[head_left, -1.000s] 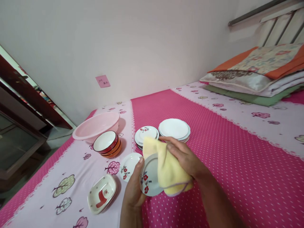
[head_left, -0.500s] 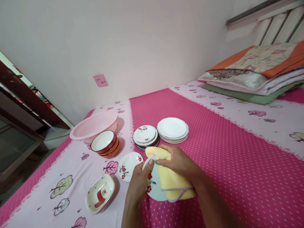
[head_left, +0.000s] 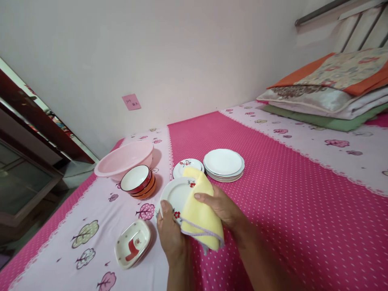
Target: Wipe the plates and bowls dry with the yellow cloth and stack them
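My left hand (head_left: 170, 226) grips the near left rim of a white plate (head_left: 175, 195) with red flowers, held tilted above the bed. My right hand (head_left: 222, 206) is closed on a folded yellow cloth (head_left: 200, 206) with a purple stitched edge. The cloth covers the plate's right side, and the right fingers behind it are partly hidden. Just beyond the held plate sits a stack of small flowered plates (head_left: 187, 163), partly hidden by the cloth. To its right stands a stack of larger white plates (head_left: 223, 161).
Left of the plates are stacked red and orange bowls (head_left: 136, 181), with a pink basin (head_left: 124, 159) behind them. A rectangular dish (head_left: 133, 244) with a bear picture lies at the near left. Folded bedding (head_left: 330, 93) is piled at the right, and a wall (head_left: 194, 60) stands behind.
The held plate has turned its flowered face up and moved up and left, now covering most of the loose plate on the bed. The cloth has shifted across its right side.
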The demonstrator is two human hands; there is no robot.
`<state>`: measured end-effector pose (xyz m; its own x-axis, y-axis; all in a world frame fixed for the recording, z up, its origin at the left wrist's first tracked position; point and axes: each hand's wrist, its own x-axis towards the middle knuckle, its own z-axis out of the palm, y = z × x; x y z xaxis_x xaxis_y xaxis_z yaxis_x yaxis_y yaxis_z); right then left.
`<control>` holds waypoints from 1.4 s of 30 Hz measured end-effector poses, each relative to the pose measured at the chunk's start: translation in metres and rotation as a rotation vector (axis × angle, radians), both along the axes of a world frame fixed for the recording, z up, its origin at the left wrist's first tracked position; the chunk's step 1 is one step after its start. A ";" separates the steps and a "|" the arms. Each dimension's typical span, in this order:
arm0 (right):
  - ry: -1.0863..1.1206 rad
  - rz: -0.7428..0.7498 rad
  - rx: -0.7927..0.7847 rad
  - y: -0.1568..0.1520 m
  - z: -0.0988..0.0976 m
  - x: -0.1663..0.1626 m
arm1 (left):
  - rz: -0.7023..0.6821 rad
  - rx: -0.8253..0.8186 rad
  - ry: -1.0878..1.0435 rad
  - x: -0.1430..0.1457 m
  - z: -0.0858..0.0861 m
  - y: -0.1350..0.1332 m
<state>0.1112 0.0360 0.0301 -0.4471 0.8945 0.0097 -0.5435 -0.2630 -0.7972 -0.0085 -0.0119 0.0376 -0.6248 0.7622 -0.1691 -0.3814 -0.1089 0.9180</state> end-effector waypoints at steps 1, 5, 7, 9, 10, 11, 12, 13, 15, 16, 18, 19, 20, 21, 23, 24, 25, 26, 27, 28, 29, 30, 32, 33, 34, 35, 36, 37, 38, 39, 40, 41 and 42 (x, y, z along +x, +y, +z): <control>0.045 0.015 -0.024 -0.001 -0.001 -0.005 | 0.033 0.026 -0.021 0.004 0.003 -0.002; 0.043 -0.021 -0.048 0.001 -0.003 -0.007 | -0.007 -0.004 0.065 0.006 0.014 -0.006; -0.055 -0.078 -0.004 0.005 -0.003 0.004 | -0.121 -0.011 0.152 -0.002 0.014 -0.006; -0.184 -0.080 0.061 0.006 -0.001 0.020 | -0.256 0.021 0.222 -0.014 0.011 -0.004; -0.253 -0.061 0.094 0.007 0.000 0.028 | -0.333 0.034 0.263 -0.019 0.009 -0.003; -0.316 -0.032 0.123 0.006 0.000 0.034 | -0.410 0.037 0.316 -0.023 0.008 -0.002; -0.366 0.003 0.147 0.005 0.001 0.039 | -0.483 0.026 0.378 -0.025 0.007 -0.002; -0.400 0.037 0.165 0.004 0.001 0.043 | -0.543 0.008 0.438 -0.027 0.006 -0.002; -0.420 0.081 0.188 0.003 0.002 0.044 | -0.600 -0.013 0.495 -0.025 0.007 -0.003; -0.413 0.095 0.192 0.002 0.003 0.043 | -0.600 -0.009 0.488 -0.023 0.008 -0.004; -0.391 0.104 0.191 0.002 0.005 0.039 | -0.554 0.012 0.429 -0.019 0.008 -0.005; -0.376 0.095 0.190 0.003 0.007 0.036 | -0.517 0.021 0.391 -0.018 0.008 -0.005; -0.354 0.080 0.186 0.003 0.008 0.034 | -0.478 0.028 0.353 -0.017 0.008 -0.005; -0.329 0.064 0.178 0.004 0.008 0.031 | -0.432 0.037 0.313 -0.016 0.007 -0.005; -0.262 0.034 0.150 0.004 0.008 0.025 | -0.315 0.056 0.244 -0.015 0.007 -0.005; -0.224 0.029 0.129 0.003 0.008 0.022 | -0.244 0.061 0.224 -0.014 0.007 -0.005; -0.186 0.029 0.107 0.002 0.007 0.017 | -0.166 0.057 0.209 -0.012 0.007 -0.005; -0.149 0.031 0.085 0.001 0.006 0.012 | -0.083 0.045 0.194 -0.010 0.008 -0.005; -0.113 0.033 0.065 0.000 0.004 0.007 | -0.002 0.030 0.179 -0.008 0.008 -0.005; -0.078 0.032 0.046 -0.002 0.003 0.001 | 0.072 0.019 0.159 -0.006 0.009 -0.005; -0.046 0.030 0.027 -0.003 0.002 -0.005 | 0.135 0.013 0.136 -0.004 0.010 -0.005; -0.020 0.027 0.012 -0.004 0.000 -0.011 | 0.182 0.008 0.116 -0.002 0.011 -0.005; 0.002 0.021 -0.008 -0.005 -0.002 -0.018 | 0.222 -0.010 0.106 -0.001 0.014 -0.005; -0.006 0.012 -0.007 -0.005 -0.002 -0.019 | 0.212 -0.027 0.110 -0.002 0.015 -0.005; -0.028 -0.002 -0.001 -0.004 -0.002 -0.017 | 0.182 -0.041 0.121 -0.004 0.015 -0.005; -0.058 -0.017 0.009 -0.003 -0.002 -0.013 | 0.129 -0.047 0.137 -0.007 0.015 -0.004; -0.095 -0.027 0.022 -0.002 -0.001 -0.007 | 0.064 -0.035 0.155 -0.011 0.014 -0.004; -0.140 -0.029 0.037 0.000 0.001 0.001 | -0.015 -0.009 0.178 -0.015 0.013 -0.003; -0.191 -0.023 0.056 0.001 0.002 0.010 | -0.102 0.019 0.211 -0.019 0.012 -0.003; -0.248 -0.006 0.080 0.001 0.004 0.019 | -0.191 0.042 0.257 -0.023 0.011 -0.003; -0.303 0.016 0.106 0.001 0.005 0.028 | -0.273 0.054 0.315 -0.026 0.011 -0.003; -0.349 0.039 0.130 0.001 0.007 0.035 | -0.344 0.054 0.383 -0.028 0.011 -0.003; -0.380 0.059 0.148 0.001 0.007 0.041 | -0.396 0.043 0.451 -0.030 0.011 -0.004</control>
